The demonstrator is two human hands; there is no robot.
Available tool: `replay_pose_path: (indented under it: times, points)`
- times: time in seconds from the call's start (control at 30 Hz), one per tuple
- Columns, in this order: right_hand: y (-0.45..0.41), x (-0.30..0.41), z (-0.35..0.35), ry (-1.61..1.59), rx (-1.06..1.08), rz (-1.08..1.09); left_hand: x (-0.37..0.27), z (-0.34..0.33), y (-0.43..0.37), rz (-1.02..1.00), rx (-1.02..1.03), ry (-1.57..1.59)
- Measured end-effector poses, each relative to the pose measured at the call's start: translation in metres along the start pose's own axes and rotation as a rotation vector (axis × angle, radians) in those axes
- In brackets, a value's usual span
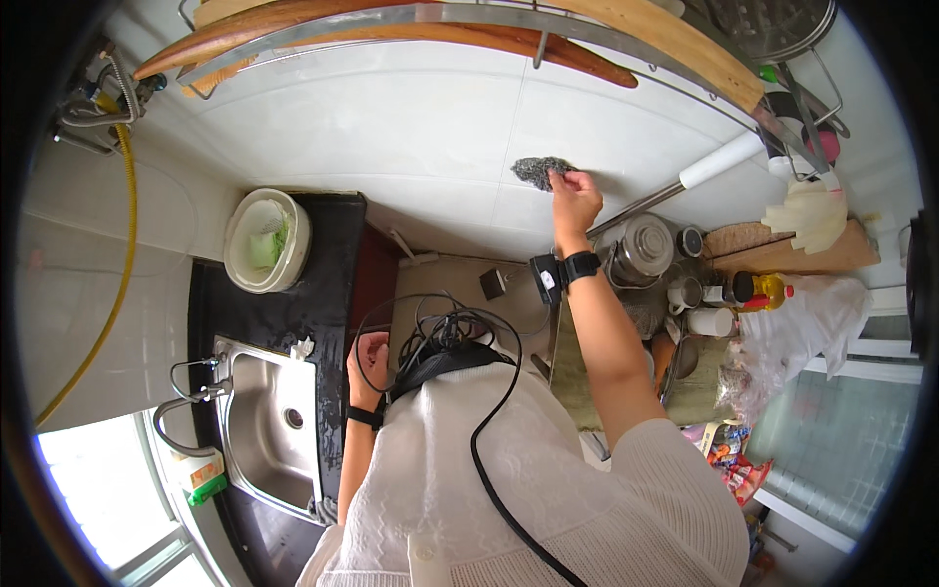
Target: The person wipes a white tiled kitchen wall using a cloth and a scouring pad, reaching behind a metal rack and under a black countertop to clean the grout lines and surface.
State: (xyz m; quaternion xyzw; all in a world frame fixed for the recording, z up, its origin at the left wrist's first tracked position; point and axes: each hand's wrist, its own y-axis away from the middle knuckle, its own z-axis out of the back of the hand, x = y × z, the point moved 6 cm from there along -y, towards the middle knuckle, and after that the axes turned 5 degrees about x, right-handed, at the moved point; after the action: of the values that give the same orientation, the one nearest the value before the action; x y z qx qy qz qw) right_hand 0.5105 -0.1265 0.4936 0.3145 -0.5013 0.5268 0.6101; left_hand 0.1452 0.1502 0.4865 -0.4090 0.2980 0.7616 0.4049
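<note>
Pinched in the fingers of my right hand (576,202) is a grey steel wool scourer (539,172). The scourer lies against the white tiled wall (411,117), and my right arm is stretched out to it. My left hand (369,361) hangs low by my waist, beside the edge of the black countertop (323,257). Its fingers are loosely curled, and I see nothing held in them. A loop of black cable (447,330) passes close to that hand.
A steel sink (271,433) is set into the counter at left, with a pale basin (302,253) behind it. Overhead runs a metal rack (433,13) with wooden boards. On the right, a lidded metal pot (645,246), jars and an oil bottle (770,291) crowd a table (568,381).
</note>
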Motion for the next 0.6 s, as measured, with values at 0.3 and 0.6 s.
replay_pose_path:
  times: [0.3,0.6]
  points:
    - [0.001,-0.029,-0.005,0.082,0.020,-0.139,0.001,-0.002,-0.002,0.016,0.032,0.024]
    - [-0.007,-0.073,0.011,-0.011,-0.137,-0.214,-0.002,-0.003,-0.010,-0.007,0.043,0.032]
